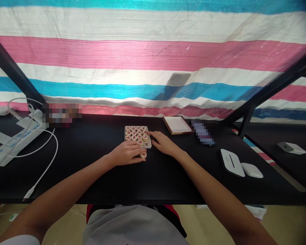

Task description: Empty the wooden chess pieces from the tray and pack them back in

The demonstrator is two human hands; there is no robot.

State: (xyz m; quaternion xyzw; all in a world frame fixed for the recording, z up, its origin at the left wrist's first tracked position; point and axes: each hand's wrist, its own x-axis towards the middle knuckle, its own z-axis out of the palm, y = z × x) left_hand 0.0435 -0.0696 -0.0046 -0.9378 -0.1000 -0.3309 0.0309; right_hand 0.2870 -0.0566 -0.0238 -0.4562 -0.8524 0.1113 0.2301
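A small white box (pixel 149 146) on the black table holds several round xiangqi pieces (pixel 134 138) in rows, cream with red or dark characters. My left hand (pixel 126 153) lies at the box's front left corner, covering part of it. Between its thumb and fingers is one loose xiangqi piece (pixel 143 155) with a red character, just outside the front side. From the right, my right hand (pixel 165 143) reaches to the box with fingers apart. Its index fingertip touches the right edge near the pieces, and its thumb is beside the wall.
Behind my right hand lies a box lid (pixel 177 125), inside up, beside a blurred phone (pixel 203 132). A white flat device (pixel 232 162) and a white mouse (pixel 252 170) sit at right. Left are a power strip (pixel 15 143) and loose white cables (pixel 44 175). Striped sheeting (pixel 153 54) hangs behind.
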